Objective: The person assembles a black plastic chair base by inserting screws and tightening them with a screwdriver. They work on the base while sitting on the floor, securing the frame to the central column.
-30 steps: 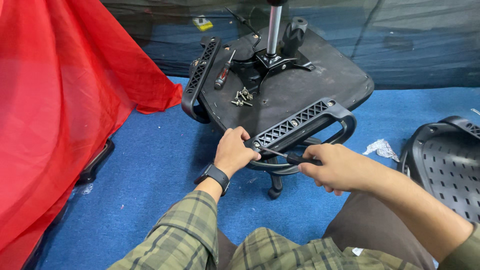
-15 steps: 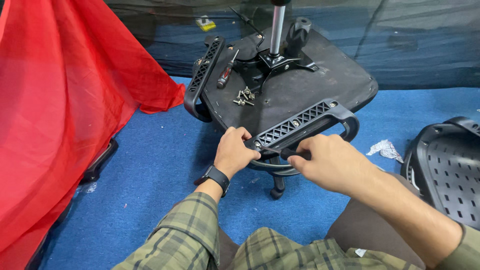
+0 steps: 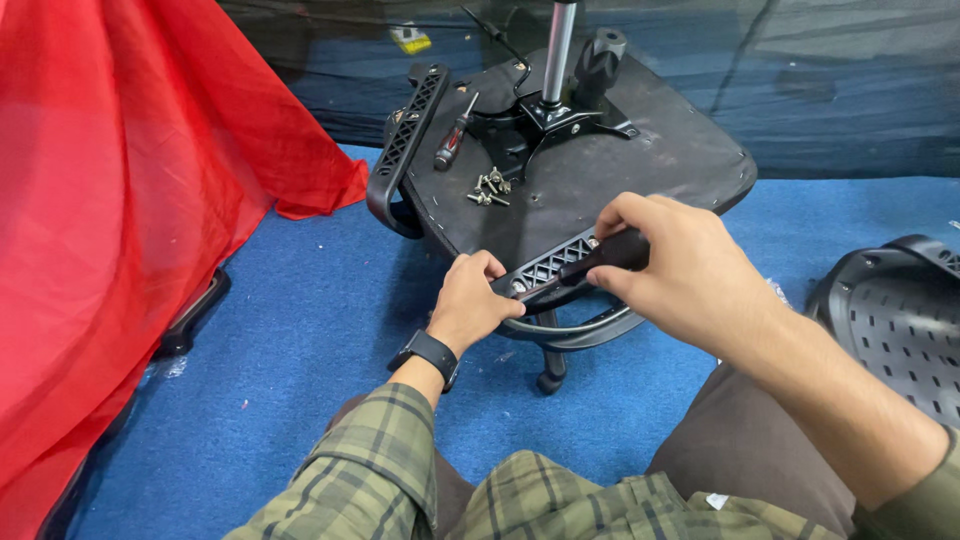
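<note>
Seat upside down on blue carpet, gas post pointing up. Left hand clamps the near end of the front armrest, fingers wrapped over its edge. Right hand closed around a black-handled screwdriver, shaft angled down-left onto the armrest; tip looks seated at a screw, hard to confirm. Second screwdriver and loose screws lie on the seat underside. Other armrest at far left edge. Red cloth left, perforated backrest right.
</note>
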